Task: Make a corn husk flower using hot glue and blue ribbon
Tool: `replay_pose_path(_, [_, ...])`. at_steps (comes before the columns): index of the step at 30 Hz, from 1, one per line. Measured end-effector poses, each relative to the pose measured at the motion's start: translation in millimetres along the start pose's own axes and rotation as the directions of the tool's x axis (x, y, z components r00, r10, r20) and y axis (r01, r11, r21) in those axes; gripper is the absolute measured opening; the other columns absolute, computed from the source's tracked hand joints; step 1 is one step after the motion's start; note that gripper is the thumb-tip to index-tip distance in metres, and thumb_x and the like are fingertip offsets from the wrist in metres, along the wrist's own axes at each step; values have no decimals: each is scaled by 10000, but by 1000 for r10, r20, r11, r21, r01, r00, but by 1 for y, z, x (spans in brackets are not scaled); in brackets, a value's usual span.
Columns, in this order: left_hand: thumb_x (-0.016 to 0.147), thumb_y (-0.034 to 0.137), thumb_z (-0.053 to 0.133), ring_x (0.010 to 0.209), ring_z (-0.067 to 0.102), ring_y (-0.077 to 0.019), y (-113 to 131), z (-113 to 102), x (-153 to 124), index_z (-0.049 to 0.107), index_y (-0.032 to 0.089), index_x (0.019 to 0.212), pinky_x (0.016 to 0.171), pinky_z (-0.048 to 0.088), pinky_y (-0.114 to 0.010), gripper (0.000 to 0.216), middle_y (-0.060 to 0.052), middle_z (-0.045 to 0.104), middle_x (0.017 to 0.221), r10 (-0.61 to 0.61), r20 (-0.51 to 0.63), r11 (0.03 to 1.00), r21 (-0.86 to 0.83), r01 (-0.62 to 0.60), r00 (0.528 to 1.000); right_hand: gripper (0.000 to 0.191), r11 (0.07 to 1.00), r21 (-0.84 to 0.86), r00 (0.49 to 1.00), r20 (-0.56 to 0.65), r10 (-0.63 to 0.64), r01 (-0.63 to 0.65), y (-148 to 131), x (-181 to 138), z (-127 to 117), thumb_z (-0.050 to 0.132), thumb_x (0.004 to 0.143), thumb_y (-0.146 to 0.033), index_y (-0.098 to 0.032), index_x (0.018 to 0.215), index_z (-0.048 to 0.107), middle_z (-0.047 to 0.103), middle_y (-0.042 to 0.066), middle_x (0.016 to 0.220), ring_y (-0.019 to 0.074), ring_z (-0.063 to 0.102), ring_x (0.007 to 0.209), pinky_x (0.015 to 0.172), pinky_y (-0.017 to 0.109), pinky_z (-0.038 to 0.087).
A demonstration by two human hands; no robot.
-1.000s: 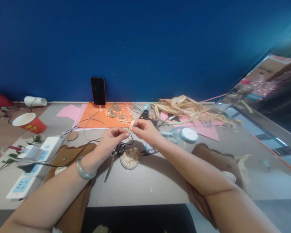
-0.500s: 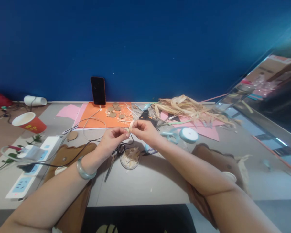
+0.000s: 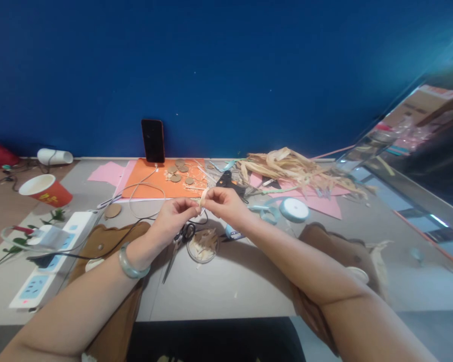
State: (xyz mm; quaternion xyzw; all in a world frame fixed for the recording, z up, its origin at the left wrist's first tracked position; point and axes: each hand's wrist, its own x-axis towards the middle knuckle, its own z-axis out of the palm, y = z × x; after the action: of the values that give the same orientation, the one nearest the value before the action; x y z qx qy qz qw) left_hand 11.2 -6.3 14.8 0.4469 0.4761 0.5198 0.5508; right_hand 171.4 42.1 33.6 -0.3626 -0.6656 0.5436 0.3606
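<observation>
Head view: left hand (image 3: 177, 216) and right hand (image 3: 228, 205) pinch pale husk-like strip (image 3: 203, 197) between fingertips, near dish (image 3: 211, 259) of pale scraps (image 3: 205, 240); could tear if pulled hard, drop if pinch loosens.

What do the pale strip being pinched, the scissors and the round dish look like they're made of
Pale strip: probably dried husk or paper, going by its matte cream look; too small to be sure.
Scissors: metal blades, judging by their dull grey; dark handles, perhaps plastic.
Round dish: apparently smooth, clear plastic or glass; its rim looks see-through.
</observation>
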Motion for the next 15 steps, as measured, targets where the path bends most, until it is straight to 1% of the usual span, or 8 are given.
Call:
replay_pose_path(3, [639,284,783,616,565,-95,2,1,-1,686,139,686,634,437,-220,181,2,656,654,-9,1,1000,-27,9,1000,201,999,36,1000,15,14,-14,-2,0,-1,652,715,-312,-153,636,557,478,-61,522,54,383,471,468,206,296])
replay_pose_path(7, [626,290,783,590,550,-103,6,2,-2,683,138,673,611,427,-232,187,-4,647,626,-33,-34,998,-45,31,999,204,993,111,998,45,39,-44,-1,1,-1,663,715,-339,-146,696,599,485,-66,499,51,375,440,461,208,290])
replay_pose_path(12, [634,302,769,595,549,-109,5,2,0,683,142,694,611,419,-234,191,-6,642,626,-34,-65,998,-59,30,997,204,991,129,999,-21,49,-45,5,4,-1,662,723,-342,-142,740,626,513,-60,530,49,385,428,457,209,311])
replay_pose_path(15, [638,313,762,583,537,-105,4,1,1,674,145,690,594,406,-229,196,0,631,616,-35,-91,998,-49,30,995,189,989,146,996,-70,47,-36,6,6,-3,666,722,-326,-145,749,617,500,-68,523,48,376,421,446,206,310])
